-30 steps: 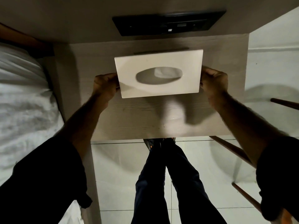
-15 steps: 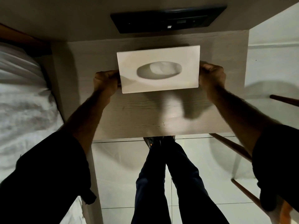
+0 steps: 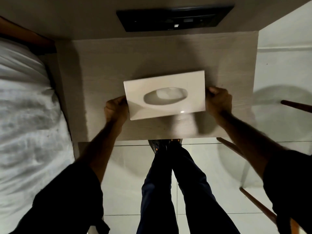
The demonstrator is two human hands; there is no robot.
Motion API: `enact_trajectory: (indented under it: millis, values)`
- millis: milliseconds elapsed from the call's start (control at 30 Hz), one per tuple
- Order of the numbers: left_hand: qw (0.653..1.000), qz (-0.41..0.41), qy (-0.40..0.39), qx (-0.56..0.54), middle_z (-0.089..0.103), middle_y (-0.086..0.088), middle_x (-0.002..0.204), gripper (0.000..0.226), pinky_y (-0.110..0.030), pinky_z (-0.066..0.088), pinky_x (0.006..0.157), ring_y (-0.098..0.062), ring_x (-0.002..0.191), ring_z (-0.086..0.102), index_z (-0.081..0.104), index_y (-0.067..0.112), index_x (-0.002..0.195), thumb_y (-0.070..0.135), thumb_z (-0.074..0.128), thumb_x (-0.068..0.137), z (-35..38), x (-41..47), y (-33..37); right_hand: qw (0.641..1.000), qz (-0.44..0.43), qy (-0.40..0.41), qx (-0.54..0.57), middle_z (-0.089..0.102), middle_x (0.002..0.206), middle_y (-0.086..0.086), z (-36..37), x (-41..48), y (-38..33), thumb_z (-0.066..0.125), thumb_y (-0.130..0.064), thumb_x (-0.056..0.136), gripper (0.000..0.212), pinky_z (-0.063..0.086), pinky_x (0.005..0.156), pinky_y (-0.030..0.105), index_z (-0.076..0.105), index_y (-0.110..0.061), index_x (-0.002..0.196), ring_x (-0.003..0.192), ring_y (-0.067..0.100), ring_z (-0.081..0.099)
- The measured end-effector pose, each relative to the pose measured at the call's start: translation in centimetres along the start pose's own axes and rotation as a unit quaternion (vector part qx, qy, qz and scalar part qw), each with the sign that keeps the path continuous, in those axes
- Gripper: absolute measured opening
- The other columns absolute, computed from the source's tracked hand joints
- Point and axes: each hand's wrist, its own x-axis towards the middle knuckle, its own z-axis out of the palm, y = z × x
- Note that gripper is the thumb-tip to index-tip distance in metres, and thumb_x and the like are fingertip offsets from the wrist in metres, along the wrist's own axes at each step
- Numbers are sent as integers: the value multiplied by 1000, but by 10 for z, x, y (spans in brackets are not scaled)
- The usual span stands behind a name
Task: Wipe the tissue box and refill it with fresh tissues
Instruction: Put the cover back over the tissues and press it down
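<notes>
At the two short ends of the tissue box, the left hand and the right hand each have a clenched grip on the white casing, fingers curled against its sides. The box sits level between them, its oval slot facing up, over the near half of the pale wooden surface; whether its underside touches the wood or hangs just above it cannot be told, though a soft shadow spreads beneath its near edge. Something pale shows inside the slot, too blurred to name.

To handle this step well, the person should keep both grips even so the glossy shell does not tip or slip, and settle it flat near the front edge, where wiping and opening are within easy reach. No cloth or fresh tissue pack is visible, so the wiping looks not yet begun.

Beyond the box, a dark panel sits on the wall behind the surface. A bed with white linen lies to the left, wooden chair legs stand to the right, and the floor is pale tile
</notes>
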Motion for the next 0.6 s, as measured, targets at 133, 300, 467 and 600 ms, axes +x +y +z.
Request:
enact_trajectory:
  millis: [133, 300, 467, 600]
  values:
    - [1000, 16, 4, 0, 69, -17, 106, 44, -36, 50, 83, -33, 92, 63, 67, 11, 93, 43, 37, 101, 8, -11, -35, 1000, -12, 21, -21, 70, 81, 27, 7, -40, 23, 41, -40, 106, 56, 33, 64, 33, 67, -4, 72, 77, 42, 63]
    - [996, 65, 44, 32, 66, -21, 122, 53, -29, 36, 84, -36, 104, 63, 66, 3, 116, 38, 27, 107, 20, -29, -49, 996, -30, 81, -26, 72, 83, 28, 17, -59, 30, 39, -32, 109, 56, 27, 63, 30, 71, 1, 78, 77, 45, 65]
    - [994, 57, 96, 17, 65, -16, 123, 50, -26, 39, 88, -32, 113, 61, 63, 7, 119, 35, 23, 108, 38, -25, -41, 989, -19, 142, -25, 75, 96, 22, 29, -55, 30, 37, -30, 109, 47, 26, 64, 30, 74, -5, 96, 88, 43, 66]
    - [993, 56, 100, 6, 64, -15, 127, 49, -30, 42, 96, -31, 116, 60, 61, 8, 123, 35, 23, 108, 41, -21, -42, 986, -30, 163, -14, 71, 109, 16, 28, -56, 29, 40, -32, 107, 36, 37, 72, 31, 68, -9, 108, 97, 38, 65]
